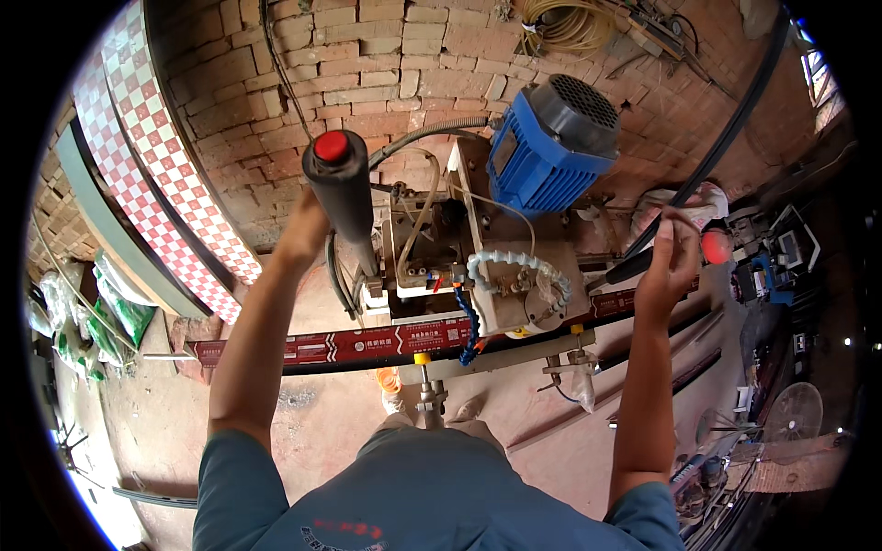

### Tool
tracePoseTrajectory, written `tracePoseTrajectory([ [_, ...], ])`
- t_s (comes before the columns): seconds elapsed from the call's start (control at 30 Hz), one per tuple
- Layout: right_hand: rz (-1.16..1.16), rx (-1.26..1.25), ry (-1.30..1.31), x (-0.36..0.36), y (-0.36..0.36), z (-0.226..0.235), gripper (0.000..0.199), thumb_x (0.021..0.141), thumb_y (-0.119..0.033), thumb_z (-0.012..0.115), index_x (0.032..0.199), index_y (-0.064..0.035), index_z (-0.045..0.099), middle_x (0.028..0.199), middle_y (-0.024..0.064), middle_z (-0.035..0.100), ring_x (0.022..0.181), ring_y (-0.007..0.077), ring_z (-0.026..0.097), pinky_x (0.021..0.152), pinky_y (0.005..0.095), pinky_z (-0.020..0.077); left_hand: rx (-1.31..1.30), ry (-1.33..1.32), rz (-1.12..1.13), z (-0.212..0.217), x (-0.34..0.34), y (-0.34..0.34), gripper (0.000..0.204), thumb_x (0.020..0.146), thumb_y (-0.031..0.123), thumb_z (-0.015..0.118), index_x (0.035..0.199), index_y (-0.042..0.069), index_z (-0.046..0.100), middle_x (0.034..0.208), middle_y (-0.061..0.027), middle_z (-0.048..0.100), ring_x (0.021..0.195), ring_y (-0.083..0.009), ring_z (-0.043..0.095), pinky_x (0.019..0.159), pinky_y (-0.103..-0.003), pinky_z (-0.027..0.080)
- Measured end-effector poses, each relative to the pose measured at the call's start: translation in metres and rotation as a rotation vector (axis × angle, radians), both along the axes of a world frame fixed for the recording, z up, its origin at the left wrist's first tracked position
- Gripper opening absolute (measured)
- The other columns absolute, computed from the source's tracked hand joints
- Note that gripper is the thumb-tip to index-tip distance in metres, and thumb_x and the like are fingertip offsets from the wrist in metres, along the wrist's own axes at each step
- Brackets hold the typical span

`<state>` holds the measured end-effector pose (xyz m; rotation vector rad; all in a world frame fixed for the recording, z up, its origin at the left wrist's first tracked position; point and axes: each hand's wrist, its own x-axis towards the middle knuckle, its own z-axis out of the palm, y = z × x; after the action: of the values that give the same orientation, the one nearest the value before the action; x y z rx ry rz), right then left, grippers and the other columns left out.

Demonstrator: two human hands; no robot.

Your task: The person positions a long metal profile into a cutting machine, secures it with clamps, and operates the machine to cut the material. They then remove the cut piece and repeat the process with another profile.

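A cutting machine stands before me with a blue motor point(551, 147) on top and a long red rail point(367, 344) across its front. My left hand point(306, 230) is behind a thick black handle point(342, 197) capped with a red button, gripping it. My right hand point(671, 266) is raised at the machine's right side, its fingers closed around a black lever point(629, 266) that ends in a red knob point(717, 246). A segmented blue and white coolant hose point(514, 262) curls over the cream-coloured head of the machine.
A brick wall point(386, 64) rises behind the machine, with red and white checkered tiles point(156, 165) leaning at left. Coiled yellow hose point(565, 28) hangs at top. Green bags point(110, 312) lie at left. A fan point(795, 413) and tools sit at right. Dusty floor point(322, 432) below.
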<state>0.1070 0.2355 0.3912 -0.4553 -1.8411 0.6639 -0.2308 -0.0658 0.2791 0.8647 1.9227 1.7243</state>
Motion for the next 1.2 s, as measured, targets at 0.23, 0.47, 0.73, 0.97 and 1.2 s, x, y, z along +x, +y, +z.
tracePoseTrajectory([
  [0.23, 0.731, 0.284, -1.107, -0.137, -0.069, 0.008, 0.022, 0.094, -0.015, 0.055, 0.104, 0.0035, 0.063, 0.111, 0.0168, 0.061, 0.101, 0.0290, 0.061, 0.091, 0.0361, 0.0486, -0.520, -0.287, -0.360, -0.050, 0.004, 0.088, 0.043, 0.099, 0.045, 0.043, 0.094, 0.005, 0.056, 0.084, -0.0067, 0.062, 0.077, -0.0181, 0.059, 0.071, -0.032, 0.047],
  [0.47, 0.603, 0.621, -1.549, -0.198, -0.058, -0.063, 0.049, 0.089, -0.018, 0.057, 0.133, 0.0026, 0.049, 0.136, 0.0158, 0.047, 0.128, 0.0305, 0.048, 0.103, 0.0414, 0.0445, -0.710, -0.448, -0.433, -0.052, 0.018, 0.115, 0.044, 0.101, 0.048, 0.039, 0.088, 0.009, 0.053, 0.075, -0.0036, 0.060, 0.066, -0.0164, 0.057, 0.062, -0.032, 0.047],
  [0.73, 0.683, 0.815, -1.449, -0.213, -0.035, -0.099, 0.061, 0.074, -0.011, 0.072, 0.131, -0.0039, 0.053, 0.121, 0.0166, 0.056, 0.110, 0.0348, 0.059, 0.093, 0.0445, 0.0498, -0.941, -0.504, -0.432, -0.025, 0.012, 0.120, 0.038, 0.101, 0.047, 0.048, 0.092, 0.010, 0.055, 0.068, -0.0014, 0.057, 0.058, -0.0153, 0.055, 0.056, -0.033, 0.048],
  [0.97, 0.752, 0.795, -1.240, -0.213, -0.015, -0.112, 0.059, 0.067, -0.009, 0.075, 0.123, -0.0023, 0.056, 0.118, 0.0170, 0.055, 0.113, 0.0350, 0.055, 0.097, 0.0444, 0.0463, -0.672, -0.197, -0.432, -0.035, -0.005, 0.123, 0.025, 0.095, 0.025, 0.062, 0.090, 0.000, 0.063, 0.069, -0.0065, 0.060, 0.058, -0.0156, 0.059, 0.050, -0.029, 0.050],
  [1.2, 0.766, 0.806, -1.259, -0.207, -0.018, -0.107, 0.055, 0.074, -0.004, 0.071, 0.124, 0.0021, 0.050, 0.130, 0.0209, 0.045, 0.129, 0.0380, 0.043, 0.111, 0.0469, 0.0353, -0.678, -0.413, -0.425, -0.051, -0.014, 0.130, 0.040, 0.101, 0.040, 0.050, 0.080, 0.009, 0.064, 0.063, 0.0011, 0.055, 0.054, -0.0104, 0.053, 0.049, -0.028, 0.047],
])
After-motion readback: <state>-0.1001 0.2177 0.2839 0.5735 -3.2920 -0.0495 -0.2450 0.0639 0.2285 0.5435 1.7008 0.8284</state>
